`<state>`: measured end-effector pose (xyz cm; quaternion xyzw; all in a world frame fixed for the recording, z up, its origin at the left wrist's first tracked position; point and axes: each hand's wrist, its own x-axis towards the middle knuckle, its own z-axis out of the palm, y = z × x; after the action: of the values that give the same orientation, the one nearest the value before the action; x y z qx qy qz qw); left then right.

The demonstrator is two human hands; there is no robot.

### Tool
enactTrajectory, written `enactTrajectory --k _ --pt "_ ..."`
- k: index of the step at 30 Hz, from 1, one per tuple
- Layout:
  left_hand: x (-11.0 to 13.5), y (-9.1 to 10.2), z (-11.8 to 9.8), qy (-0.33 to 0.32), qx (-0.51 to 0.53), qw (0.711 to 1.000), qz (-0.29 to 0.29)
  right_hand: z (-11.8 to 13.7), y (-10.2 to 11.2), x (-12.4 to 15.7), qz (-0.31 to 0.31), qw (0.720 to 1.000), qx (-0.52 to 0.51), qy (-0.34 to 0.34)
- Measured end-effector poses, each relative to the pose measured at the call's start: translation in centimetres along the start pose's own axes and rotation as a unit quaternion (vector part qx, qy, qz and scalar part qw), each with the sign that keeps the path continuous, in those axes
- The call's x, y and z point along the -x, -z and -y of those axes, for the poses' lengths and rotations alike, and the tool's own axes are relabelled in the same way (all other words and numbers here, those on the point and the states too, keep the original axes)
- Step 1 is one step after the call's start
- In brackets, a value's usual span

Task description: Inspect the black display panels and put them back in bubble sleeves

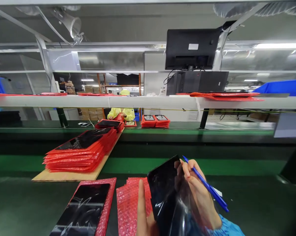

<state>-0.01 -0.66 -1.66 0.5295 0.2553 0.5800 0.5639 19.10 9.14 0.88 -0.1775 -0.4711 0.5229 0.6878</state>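
Note:
A glossy black screen panel (162, 193) is held up at a tilt in front of me. My left hand (144, 213) grips its lower left side, one finger stretched upward and the others partly hidden behind the panel. At the panel's upper right corner, my right hand (199, 193) pinches a clear film (184, 213) that spreads over the right part of the panel. A blue pen (207, 185) is also tucked in that hand, slanting down to the right. Below the panel lie red bubble-wrap bags (128, 206). To their left, another black panel (85, 206) rests on red bubble wrap.
A tall stack of red bubble bags (76, 157) with black panels stands on a wooden board (64, 177). Further red piles (155, 121) sit across the bench. A shelf rail (138, 101) crosses ahead, with a monitor (192, 49) above. A co-worker in yellow (128, 114) sits opposite.

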Motion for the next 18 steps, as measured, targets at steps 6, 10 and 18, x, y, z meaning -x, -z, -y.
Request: enactTrajectory --k 6,10,18 --pt "0.2 -0.5 0.8 0.033 0.045 0.996 -0.063 -0.4 0.0 -0.3 -0.014 0.998 -0.028 -0.052" --pt "0.4 -1.5 0.1 0.027 0.076 0.995 -0.053 -0.5 -0.1 -0.4 -0.035 0.995 -0.05 -0.08" --pt "-1.1 -2.3 -0.4 0.045 0.158 0.985 -0.047 -0.7 0.2 -0.9 -0.104 0.984 -0.078 -0.118"
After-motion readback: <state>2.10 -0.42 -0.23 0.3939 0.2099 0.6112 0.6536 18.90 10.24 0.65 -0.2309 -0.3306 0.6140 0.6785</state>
